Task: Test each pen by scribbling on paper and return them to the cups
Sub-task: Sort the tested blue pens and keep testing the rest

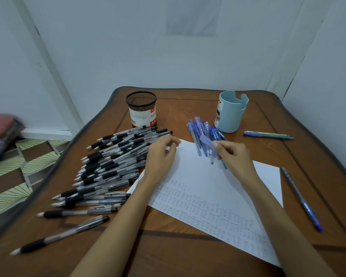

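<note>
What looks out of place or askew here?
The scribbled white paper sheet lies askew. Two pens lie stray: a green-and-blue pen right of the pale blue cup, a blue pen beside the paper.

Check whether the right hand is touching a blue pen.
Touching. The head view shows the right hand with fingers curled round the blue pen, its ends sticking out either side.

The right hand [235, 154] pinches a blurred blue pen [206, 140] over scribbled white paper [208, 186], beside a pile of blue pens [197, 130]. The left hand [162, 154] rests loosely curled on the paper's far corner, next to a heap of black pens [112, 162] on the desk [168, 246]
</note>
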Available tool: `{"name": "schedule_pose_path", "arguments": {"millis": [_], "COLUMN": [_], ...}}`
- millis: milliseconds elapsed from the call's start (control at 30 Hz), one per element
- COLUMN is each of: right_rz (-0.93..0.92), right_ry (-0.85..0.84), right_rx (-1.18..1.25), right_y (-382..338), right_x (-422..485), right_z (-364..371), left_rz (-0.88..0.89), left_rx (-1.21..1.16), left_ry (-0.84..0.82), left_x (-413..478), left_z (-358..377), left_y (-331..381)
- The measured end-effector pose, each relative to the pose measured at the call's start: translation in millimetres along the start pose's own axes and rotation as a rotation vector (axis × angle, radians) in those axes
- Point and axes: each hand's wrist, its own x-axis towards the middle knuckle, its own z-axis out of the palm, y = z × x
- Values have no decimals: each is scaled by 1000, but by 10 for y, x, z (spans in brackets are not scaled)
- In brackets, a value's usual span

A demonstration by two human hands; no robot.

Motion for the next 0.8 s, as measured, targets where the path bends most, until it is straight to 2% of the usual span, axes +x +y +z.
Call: {"name": "schedule_pose_path", "arguments": {"millis": [200,367,633,700,800], "right_rz": [32,7,138,173,184], "right_ry": [-140,40,116,72,-105], "right_rx": [-56,-310,-397,-460,-597], "right_y": [-21,6,28,42,12], "right_x": [-27,-38,5,16,6], "right_z": [64,150,147,141,56], "left_rz": [1,-3,2,5,8], "left_rx": [9,13,19,20,25], "left_ry": [-8,-17,-22,-24,-25], "left_x": [-4,-4,-8,-6,1], "left_z": [0,-2,-5,-6,-2], "left_y": [-6,-1,13,11,8]}}
